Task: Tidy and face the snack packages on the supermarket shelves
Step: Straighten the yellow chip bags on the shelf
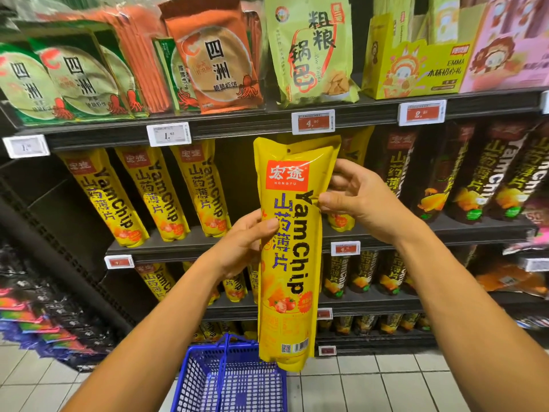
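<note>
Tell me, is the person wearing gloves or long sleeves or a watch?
No. The left hand and right hand are bare, with no gloves, rings or watch showing. Both forearms are uncovered right down to the picture's edge, so no sleeves show. The fingernails are short and plain.

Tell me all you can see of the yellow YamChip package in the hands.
The yellow YamChip package is a long, glossy plastic pouch with a red logo, purple and black lettering and a barcode near the bottom. It is held upright before the shelves, front facing the camera. The left hand grips its left edge, the right hand its right edge.
</note>
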`<state>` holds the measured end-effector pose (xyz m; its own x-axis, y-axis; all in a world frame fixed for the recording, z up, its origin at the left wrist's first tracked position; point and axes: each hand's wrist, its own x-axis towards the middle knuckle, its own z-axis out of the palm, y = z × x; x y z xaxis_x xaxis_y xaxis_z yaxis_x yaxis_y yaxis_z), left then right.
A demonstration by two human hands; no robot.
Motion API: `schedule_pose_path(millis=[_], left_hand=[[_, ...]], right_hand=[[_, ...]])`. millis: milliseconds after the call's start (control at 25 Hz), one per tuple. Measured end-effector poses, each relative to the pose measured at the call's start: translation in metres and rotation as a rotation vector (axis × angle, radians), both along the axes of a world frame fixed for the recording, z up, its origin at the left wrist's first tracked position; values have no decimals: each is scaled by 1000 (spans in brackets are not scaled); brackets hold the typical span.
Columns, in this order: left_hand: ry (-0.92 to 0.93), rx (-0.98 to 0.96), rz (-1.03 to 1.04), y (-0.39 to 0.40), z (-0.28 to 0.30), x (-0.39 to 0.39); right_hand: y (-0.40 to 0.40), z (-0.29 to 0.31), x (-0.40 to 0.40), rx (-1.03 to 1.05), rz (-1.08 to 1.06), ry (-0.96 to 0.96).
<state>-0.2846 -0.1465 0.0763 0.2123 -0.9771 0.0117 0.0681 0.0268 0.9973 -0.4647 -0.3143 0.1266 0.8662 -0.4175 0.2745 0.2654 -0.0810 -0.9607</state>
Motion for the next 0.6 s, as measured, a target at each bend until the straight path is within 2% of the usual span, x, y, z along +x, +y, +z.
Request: schedule_pose_path(millis=[240,400,520,600], left_hand=[[-95,-45,108,-18,-3,-12],[-156,-50,175,-23,-5,-24],[-226,-61,245,-31,-11,-36],[-205,-68,206,-33,-16,-37]], right_hand=[[-12,-9,5,23,-125,2],[-24,-17,6,103,1,-7],[-26,-20,11,180,-35,-33],[-32,-18,9,235,-22,-90]])
